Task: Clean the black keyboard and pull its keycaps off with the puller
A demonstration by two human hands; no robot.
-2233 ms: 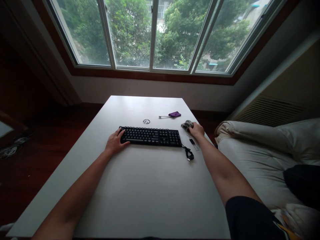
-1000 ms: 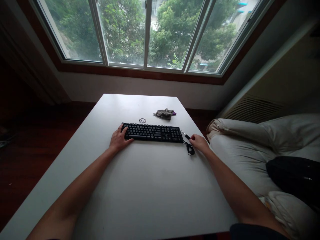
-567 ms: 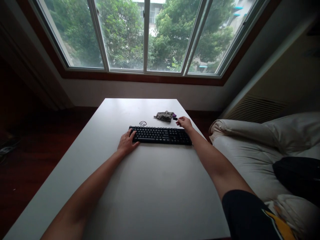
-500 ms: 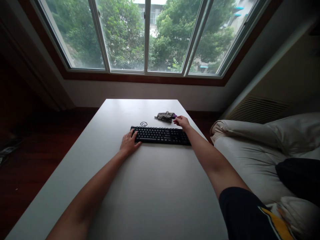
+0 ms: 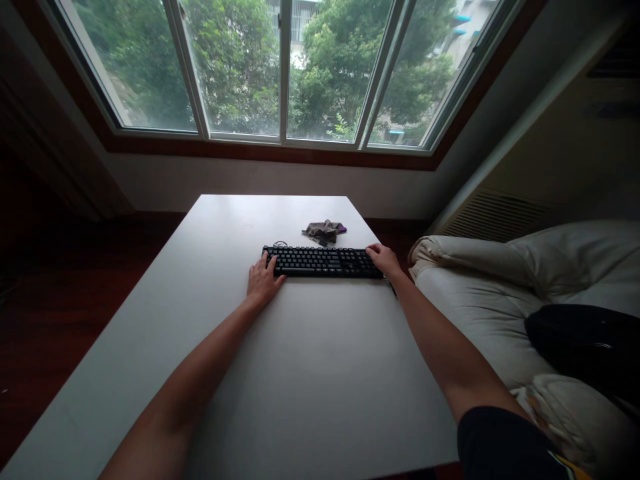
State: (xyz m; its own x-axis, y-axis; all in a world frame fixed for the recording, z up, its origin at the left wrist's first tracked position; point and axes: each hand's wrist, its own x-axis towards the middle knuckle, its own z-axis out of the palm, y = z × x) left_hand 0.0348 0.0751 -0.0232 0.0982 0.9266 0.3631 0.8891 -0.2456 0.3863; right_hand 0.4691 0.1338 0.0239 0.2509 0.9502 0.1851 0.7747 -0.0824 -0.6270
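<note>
A black keyboard lies across the white table. My left hand grips its left end, fingers over the keys and thumb along the front edge. At the opposite end, my right hand has its fingers bent and closed on the far right corner. A thin dark strip shows beside my right wrist; its kind cannot be made out. Just beyond the keyboard is a crumpled grey-brown cloth with a purple patch. A small loop, perhaps of cable, shows behind the keyboard's left part.
A cream padded sofa stands along the table's right side, with a dark bag-like thing on it. Beyond the table's far edge are a wall and a wide window. Dark red flooring lies to the left.
My right hand has left the cloth and come back to the keyboard's right end. The keyboard has shifted slightly right and away, my left hand staying on it. The view has moved a little.
</note>
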